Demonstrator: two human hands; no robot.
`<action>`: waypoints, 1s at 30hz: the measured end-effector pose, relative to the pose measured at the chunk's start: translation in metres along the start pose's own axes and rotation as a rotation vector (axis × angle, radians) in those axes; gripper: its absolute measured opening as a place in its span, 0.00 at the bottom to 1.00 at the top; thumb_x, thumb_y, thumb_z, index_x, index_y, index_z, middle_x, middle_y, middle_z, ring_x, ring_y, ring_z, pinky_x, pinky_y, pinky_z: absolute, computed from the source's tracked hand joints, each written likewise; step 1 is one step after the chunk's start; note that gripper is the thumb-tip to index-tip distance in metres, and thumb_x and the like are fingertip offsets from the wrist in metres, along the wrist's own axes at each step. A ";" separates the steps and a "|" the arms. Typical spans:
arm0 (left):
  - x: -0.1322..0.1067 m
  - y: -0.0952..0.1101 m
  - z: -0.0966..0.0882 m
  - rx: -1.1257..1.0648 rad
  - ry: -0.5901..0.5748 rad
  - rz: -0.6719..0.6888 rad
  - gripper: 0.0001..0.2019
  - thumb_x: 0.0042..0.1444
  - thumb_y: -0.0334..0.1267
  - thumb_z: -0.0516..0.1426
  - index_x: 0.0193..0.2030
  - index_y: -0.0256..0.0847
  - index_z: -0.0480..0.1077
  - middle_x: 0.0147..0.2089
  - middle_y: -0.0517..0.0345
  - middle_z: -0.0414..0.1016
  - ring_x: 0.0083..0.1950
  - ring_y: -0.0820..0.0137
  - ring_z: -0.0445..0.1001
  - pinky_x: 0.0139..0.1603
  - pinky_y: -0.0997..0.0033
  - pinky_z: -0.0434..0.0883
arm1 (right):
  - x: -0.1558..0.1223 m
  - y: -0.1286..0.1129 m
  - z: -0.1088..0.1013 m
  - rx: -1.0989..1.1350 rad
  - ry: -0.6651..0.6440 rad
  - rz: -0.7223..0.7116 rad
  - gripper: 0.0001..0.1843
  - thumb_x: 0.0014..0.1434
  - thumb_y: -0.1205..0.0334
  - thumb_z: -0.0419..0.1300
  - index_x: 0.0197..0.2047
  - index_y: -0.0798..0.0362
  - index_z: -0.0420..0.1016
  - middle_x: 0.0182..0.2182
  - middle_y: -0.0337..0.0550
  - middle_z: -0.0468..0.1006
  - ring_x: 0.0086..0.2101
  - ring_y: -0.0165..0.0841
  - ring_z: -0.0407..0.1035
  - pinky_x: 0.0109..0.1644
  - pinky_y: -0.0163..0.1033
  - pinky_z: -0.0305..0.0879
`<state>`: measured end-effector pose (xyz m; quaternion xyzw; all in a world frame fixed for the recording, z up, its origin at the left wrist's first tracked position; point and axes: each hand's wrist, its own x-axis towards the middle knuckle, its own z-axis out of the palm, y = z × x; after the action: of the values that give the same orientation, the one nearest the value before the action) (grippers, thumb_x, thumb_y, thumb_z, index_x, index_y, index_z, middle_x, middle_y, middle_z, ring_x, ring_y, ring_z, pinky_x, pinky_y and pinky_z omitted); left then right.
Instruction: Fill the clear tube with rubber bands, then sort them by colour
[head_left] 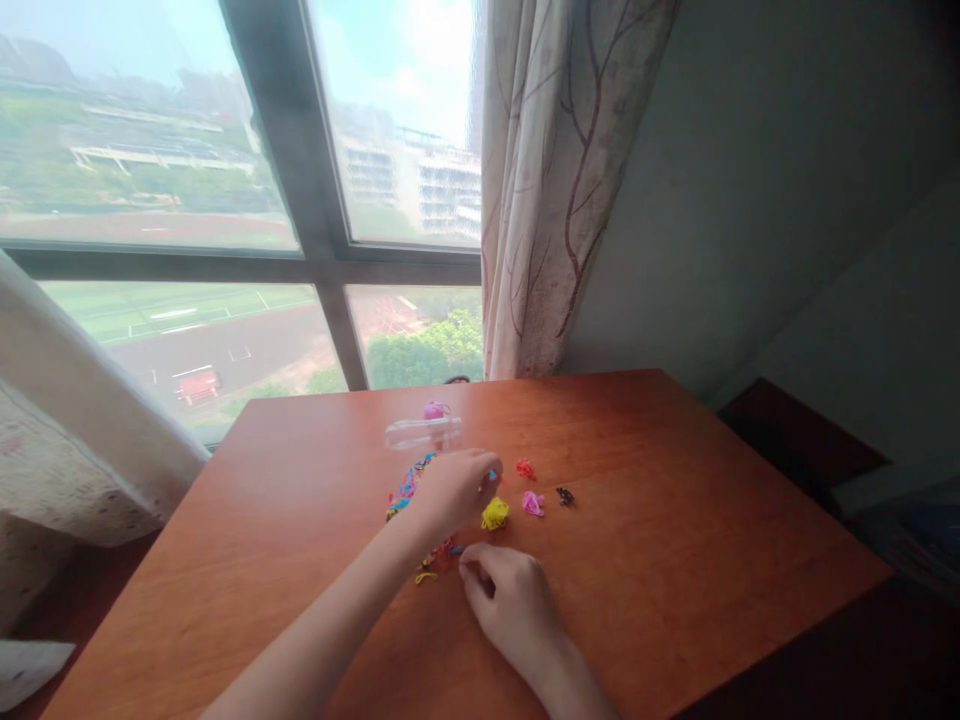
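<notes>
On a wooden table (637, 560) lie small heaps of coloured rubber bands. My left hand (452, 488) reaches forward with its fingers pinched on a small blue band at its tip. A mixed-colour heap (405, 490) lies just left of that hand. My right hand (510, 598) rests near the front, fingers curled and pinching at loose bands (435, 562) on the table. Between the hands sits a yellow heap (495, 514). Farther right are a pink heap (533, 503), a red heap (526, 468) and a black heap (565, 495).
A clear plastic container (422, 433) lies on its side behind the heaps, with a pink clump (435, 409) beyond it. A window (225, 200) and a patterned curtain (555, 180) stand behind the table. A dark piece of furniture (810, 440) is at right.
</notes>
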<state>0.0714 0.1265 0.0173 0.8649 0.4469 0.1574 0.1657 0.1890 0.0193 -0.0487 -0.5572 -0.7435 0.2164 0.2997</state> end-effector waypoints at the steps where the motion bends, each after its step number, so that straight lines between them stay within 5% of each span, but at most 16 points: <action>1: 0.010 0.002 0.004 0.003 -0.014 -0.001 0.07 0.59 0.32 0.55 0.37 0.42 0.75 0.36 0.55 0.79 0.36 0.67 0.76 0.36 0.72 0.68 | 0.000 0.000 0.000 0.006 0.001 0.002 0.08 0.59 0.69 0.56 0.35 0.48 0.75 0.27 0.35 0.78 0.28 0.29 0.71 0.33 0.32 0.54; 8: 0.051 0.012 0.028 -0.043 -0.093 -0.027 0.16 0.64 0.41 0.56 0.56 0.40 0.68 0.56 0.49 0.71 0.50 0.63 0.74 0.49 0.56 0.74 | 0.001 -0.001 -0.002 0.009 0.017 -0.001 0.07 0.59 0.69 0.57 0.35 0.49 0.75 0.27 0.35 0.78 0.27 0.29 0.71 0.32 0.32 0.54; 15: 0.044 0.008 0.021 -0.104 -0.013 -0.011 0.15 0.64 0.42 0.56 0.56 0.40 0.68 0.57 0.50 0.70 0.52 0.62 0.73 0.51 0.55 0.74 | 0.001 -0.003 -0.004 -0.022 0.012 -0.011 0.08 0.59 0.70 0.56 0.34 0.49 0.75 0.26 0.35 0.78 0.27 0.29 0.71 0.32 0.31 0.55; 18: 0.029 -0.002 0.007 -0.122 0.017 0.000 0.16 0.64 0.41 0.56 0.55 0.39 0.68 0.55 0.50 0.72 0.49 0.64 0.75 0.48 0.57 0.75 | 0.001 -0.003 -0.003 -0.050 0.018 -0.006 0.08 0.59 0.70 0.56 0.33 0.49 0.75 0.25 0.35 0.78 0.26 0.29 0.71 0.31 0.32 0.54; 21: 0.004 -0.014 -0.012 -0.126 0.073 0.000 0.09 0.62 0.36 0.55 0.44 0.39 0.76 0.34 0.57 0.79 0.34 0.70 0.74 0.36 0.72 0.70 | 0.001 -0.004 -0.002 -0.095 0.019 0.008 0.08 0.59 0.70 0.56 0.33 0.49 0.75 0.25 0.35 0.78 0.26 0.29 0.71 0.31 0.33 0.52; 26: -0.049 -0.038 -0.037 -0.114 0.166 -0.081 0.09 0.60 0.36 0.53 0.39 0.40 0.75 0.29 0.60 0.76 0.28 0.72 0.70 0.28 0.76 0.62 | 0.003 -0.007 0.000 -0.136 0.010 0.042 0.08 0.60 0.68 0.57 0.35 0.47 0.75 0.26 0.35 0.79 0.27 0.30 0.72 0.30 0.34 0.51; 30: -0.084 -0.056 -0.035 -0.152 0.154 -0.186 0.11 0.61 0.40 0.52 0.39 0.40 0.75 0.26 0.62 0.74 0.24 0.73 0.68 0.26 0.77 0.60 | 0.006 -0.008 0.002 -0.175 0.008 0.066 0.06 0.60 0.66 0.58 0.38 0.46 0.75 0.26 0.35 0.79 0.26 0.31 0.73 0.29 0.35 0.49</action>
<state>-0.0301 0.0927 0.0139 0.7901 0.5233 0.2405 0.2098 0.1802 0.0230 -0.0437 -0.6064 -0.7396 0.1580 0.2455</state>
